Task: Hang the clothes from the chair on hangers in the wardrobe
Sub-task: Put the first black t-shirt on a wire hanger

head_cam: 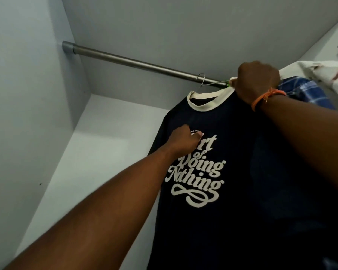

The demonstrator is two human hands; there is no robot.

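- The right hand [259, 82] is fisted, knuckles up, its fingers curled around the cream collar of the navy T-shirt [232, 191] at the shoulder; the fingertips themselves are hidden behind the fist.
- A thin wire hanger [202, 79] pokes out just left of that fist, its silver hook lying against the metal rod [135, 62], and a sliver of green shows at the knuckles (what it belongs to cannot be told).
- An orange cord bracelet [265, 98] is knotted around the right wrist, just below the fist.
- The left hand [183, 141] is lower and to the left, fingers bunched and pinching the shirt's chest fabric by the top of the print; the thumb tip lies on the cloth.
- Below those pinching fingers runs raised-looking cream script, reading "Doing Nothing" with a looping flourish beneath it.
- The shirt is soft dark knit with a ribbed cream neckband, and it hangs from the right fist down past the picture's bottom edge.
- To the right of the fist are a blue plaid garment [308, 90] and a pale cloth with reddish stripes [324, 78].
- Smooth, matt grey wardrobe panels [37, 114] lie to the left of both hands.
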